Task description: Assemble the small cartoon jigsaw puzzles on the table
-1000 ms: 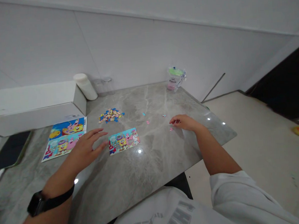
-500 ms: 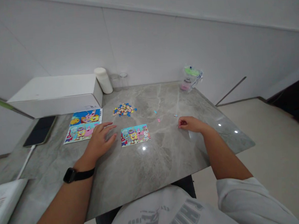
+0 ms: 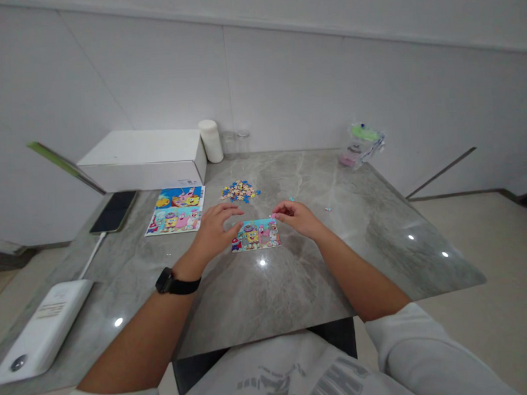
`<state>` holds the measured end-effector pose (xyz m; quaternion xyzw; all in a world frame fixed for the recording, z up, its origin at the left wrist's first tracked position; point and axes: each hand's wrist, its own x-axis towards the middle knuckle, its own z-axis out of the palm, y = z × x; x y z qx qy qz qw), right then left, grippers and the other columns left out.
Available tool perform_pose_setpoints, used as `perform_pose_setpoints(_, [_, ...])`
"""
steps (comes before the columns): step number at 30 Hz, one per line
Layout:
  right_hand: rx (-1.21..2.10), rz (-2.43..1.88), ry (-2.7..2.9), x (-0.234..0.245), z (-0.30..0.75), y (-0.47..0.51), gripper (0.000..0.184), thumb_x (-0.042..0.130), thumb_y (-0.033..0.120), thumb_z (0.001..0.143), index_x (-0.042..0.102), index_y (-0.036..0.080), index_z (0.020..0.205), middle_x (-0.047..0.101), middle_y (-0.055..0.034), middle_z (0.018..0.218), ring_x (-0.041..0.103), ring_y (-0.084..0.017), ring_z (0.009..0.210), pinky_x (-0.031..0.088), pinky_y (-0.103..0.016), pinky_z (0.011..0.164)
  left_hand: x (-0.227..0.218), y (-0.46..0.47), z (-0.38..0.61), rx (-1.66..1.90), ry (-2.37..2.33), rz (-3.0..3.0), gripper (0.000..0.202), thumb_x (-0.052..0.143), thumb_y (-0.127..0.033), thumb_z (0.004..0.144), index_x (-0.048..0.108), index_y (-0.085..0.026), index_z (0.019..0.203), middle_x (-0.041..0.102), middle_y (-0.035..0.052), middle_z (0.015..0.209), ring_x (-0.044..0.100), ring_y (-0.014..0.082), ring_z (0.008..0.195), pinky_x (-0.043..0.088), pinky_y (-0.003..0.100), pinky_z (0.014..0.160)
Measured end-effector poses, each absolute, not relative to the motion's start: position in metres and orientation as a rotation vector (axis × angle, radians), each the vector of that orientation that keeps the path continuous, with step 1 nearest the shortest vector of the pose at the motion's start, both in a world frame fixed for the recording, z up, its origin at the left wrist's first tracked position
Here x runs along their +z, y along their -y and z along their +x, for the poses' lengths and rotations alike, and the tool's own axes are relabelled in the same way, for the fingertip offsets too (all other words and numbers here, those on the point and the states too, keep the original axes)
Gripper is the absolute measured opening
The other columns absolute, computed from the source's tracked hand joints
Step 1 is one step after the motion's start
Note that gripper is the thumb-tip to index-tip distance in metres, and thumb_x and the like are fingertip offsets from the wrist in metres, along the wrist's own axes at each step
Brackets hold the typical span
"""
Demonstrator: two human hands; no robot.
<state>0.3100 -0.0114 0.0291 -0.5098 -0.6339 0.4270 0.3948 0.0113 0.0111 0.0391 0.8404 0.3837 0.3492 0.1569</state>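
A small cartoon jigsaw puzzle (image 3: pixel 255 235) lies flat on the grey marbled table. My left hand (image 3: pixel 216 228) is at its left end, fingers spread and thumb over the upper left corner, with nothing in its grasp. At the puzzle's upper right edge, my right hand (image 3: pixel 297 217) pinches a small pink puzzle piece (image 3: pixel 273 216) between thumb and finger. A heap of loose puzzle pieces (image 3: pixel 240 191) lies behind the puzzle. One blue piece (image 3: pixel 291 198) sits just beyond my right hand, and a pale piece (image 3: pixel 328 209) lies farther right.
A printed picture sheet (image 3: pixel 175 221) lies left of my left hand. Farther left are a phone (image 3: pixel 114 212) on a cable and a white power bank (image 3: pixel 43 327). Along the wall stand a white box (image 3: pixel 142 159), a white cylinder (image 3: pixel 211 142), clear glasses (image 3: pixel 243 142) and a plastic bag (image 3: pixel 360 145).
My right hand has moved left to the puzzle's upper right edge and now pinches a pink piece. My left hand has come over the puzzle's left corner. The camera view has shifted left.
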Motion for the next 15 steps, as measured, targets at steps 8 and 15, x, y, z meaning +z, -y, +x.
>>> perform_pose_setpoints(8, [0.979, -1.336, 1.694, -0.006, 0.289, 0.026, 0.025, 0.067, 0.045, 0.089, 0.075, 0.023, 0.099, 0.074, -0.0014, 0.086, 0.065, -0.017, 0.075, 0.053, -0.031, 0.073, 0.010, 0.007, 0.036, 0.998, -1.163, 2.377, 0.016, 0.072, -0.037, 0.095, 0.076, -0.026, 0.105, 0.070, 0.0068, 0.124, 0.065, 0.0259, 0.122, 0.027, 0.061, 0.129])
perform_pose_setpoints(15, [0.981, -1.320, 1.625, -0.004, 0.278, 0.036, 0.025, 0.068, 0.045, 0.088, 0.071, 0.024, 0.101, 0.072, 0.0002, 0.082, 0.062, -0.017, 0.071, 0.048, -0.030, 0.066, 0.008, 0.010, 0.034, 0.977, -1.125, 2.446, 0.027, 0.076, -0.043, 0.093, 0.075, -0.026, 0.114, 0.069, 0.0083, 0.128, 0.064, 0.0260, 0.125, 0.022, 0.060, 0.132])
